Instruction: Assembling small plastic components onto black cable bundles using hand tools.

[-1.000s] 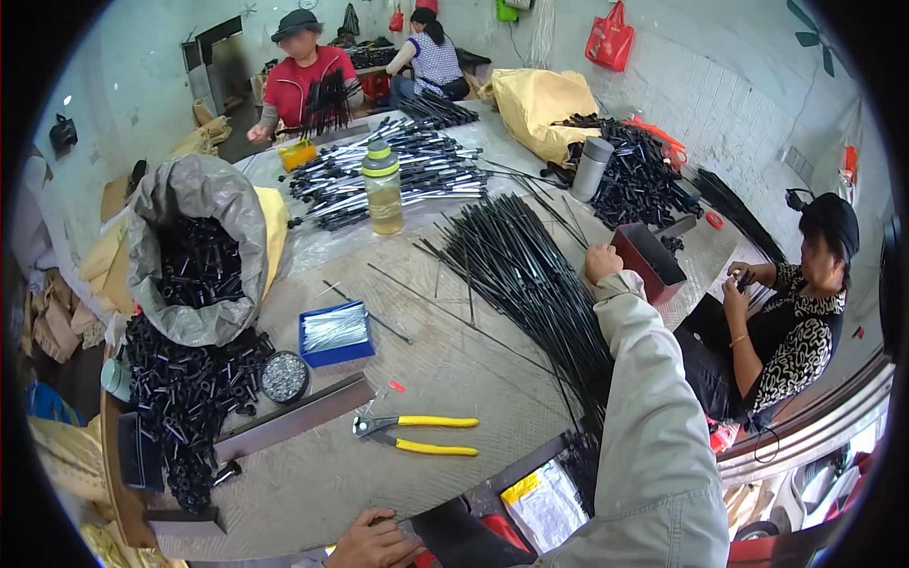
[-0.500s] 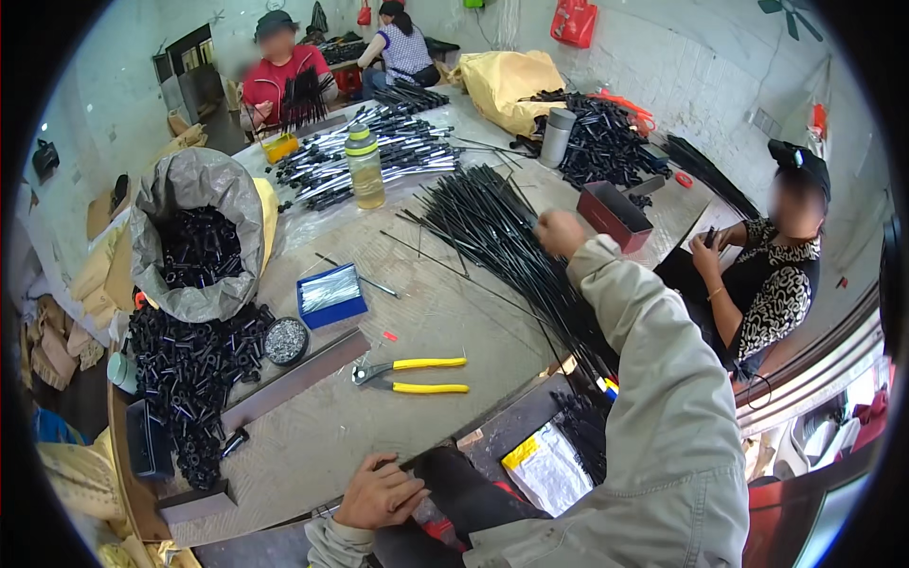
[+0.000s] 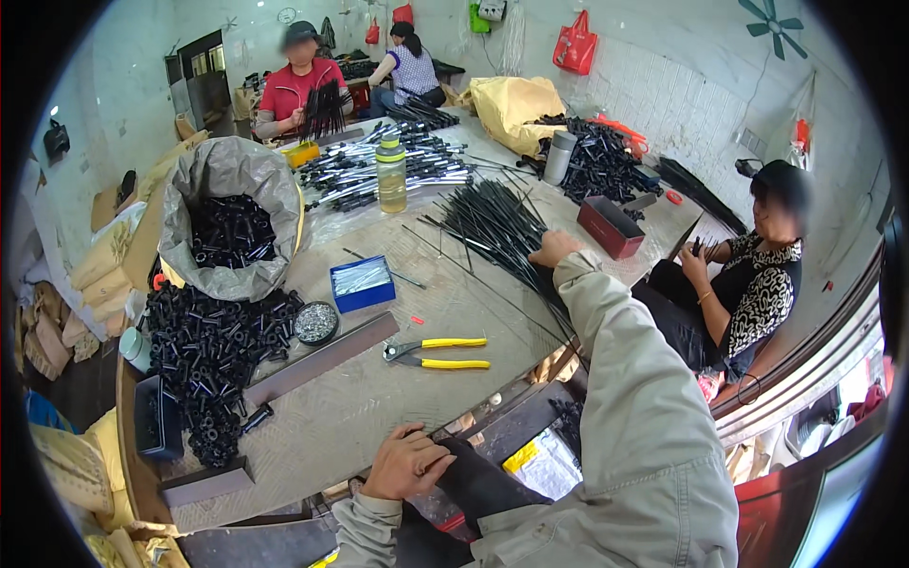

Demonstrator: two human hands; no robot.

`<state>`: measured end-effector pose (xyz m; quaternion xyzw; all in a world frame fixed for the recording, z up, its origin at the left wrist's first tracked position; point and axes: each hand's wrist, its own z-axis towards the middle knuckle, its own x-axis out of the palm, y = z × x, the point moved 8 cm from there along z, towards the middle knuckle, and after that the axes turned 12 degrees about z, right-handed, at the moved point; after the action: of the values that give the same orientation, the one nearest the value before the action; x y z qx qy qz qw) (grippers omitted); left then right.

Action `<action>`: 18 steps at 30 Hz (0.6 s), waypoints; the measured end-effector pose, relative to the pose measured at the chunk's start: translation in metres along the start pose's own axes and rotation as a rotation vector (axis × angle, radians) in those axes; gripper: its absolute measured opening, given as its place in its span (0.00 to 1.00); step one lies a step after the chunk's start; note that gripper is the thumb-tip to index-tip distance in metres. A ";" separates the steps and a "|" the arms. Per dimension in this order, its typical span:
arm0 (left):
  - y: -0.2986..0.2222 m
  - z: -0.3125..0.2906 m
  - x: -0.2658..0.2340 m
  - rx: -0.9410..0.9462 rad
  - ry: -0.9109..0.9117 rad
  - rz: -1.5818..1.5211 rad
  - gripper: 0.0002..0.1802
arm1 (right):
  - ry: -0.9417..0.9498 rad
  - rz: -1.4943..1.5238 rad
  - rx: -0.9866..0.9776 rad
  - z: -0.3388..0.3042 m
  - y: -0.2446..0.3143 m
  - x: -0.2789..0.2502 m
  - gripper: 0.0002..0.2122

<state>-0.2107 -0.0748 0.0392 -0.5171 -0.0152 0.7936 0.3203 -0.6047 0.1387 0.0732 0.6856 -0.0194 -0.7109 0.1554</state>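
Note:
My right hand [image 3: 554,248] reaches across the table with its fingers closed on the long bundle of thin black rods [image 3: 488,213]; its fingertips are partly hidden. The sleeve covers the near right part of the bundle. My left hand [image 3: 407,464] stays low at the table's near edge, above my lap, with fingers curled and nothing visible in them. Between the hands lie yellow-handled cutting pliers [image 3: 436,353], their jaws pointing left. Behind the pliers is a blue box [image 3: 365,287] of thin silvery pins. A dark red box [image 3: 611,227] stands right of my right hand.
On the left, a grey sack [image 3: 175,232] and a heap [image 3: 213,350] hold black tubular parts, beside a round tin [image 3: 315,323] of small metal pieces. A metal strip [image 3: 327,358] lies in front. A bottle [image 3: 391,175] stands farther back. Co-workers sit at right [image 3: 767,275] and behind [image 3: 303,90].
My head view has shifted. My right hand stays over the rods and now sits lower against them, fewer rods showing beside my sleeve. My left hand remains curled near the table edge.

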 end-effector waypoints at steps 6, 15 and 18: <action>0.005 -0.002 -0.002 -0.038 -0.012 -0.055 0.04 | 0.003 0.186 0.026 0.013 -0.009 0.015 0.25; 0.005 0.002 0.002 -0.054 0.008 -0.043 0.04 | 0.090 0.849 0.108 0.030 -0.029 0.017 0.09; 0.002 0.008 0.004 -0.062 0.040 -0.042 0.04 | 0.109 0.870 0.119 0.028 -0.038 0.008 0.12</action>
<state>-0.2190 -0.0715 0.0390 -0.5420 -0.0441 0.7754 0.3209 -0.6396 0.1681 0.0581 0.6578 -0.3390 -0.5397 0.4013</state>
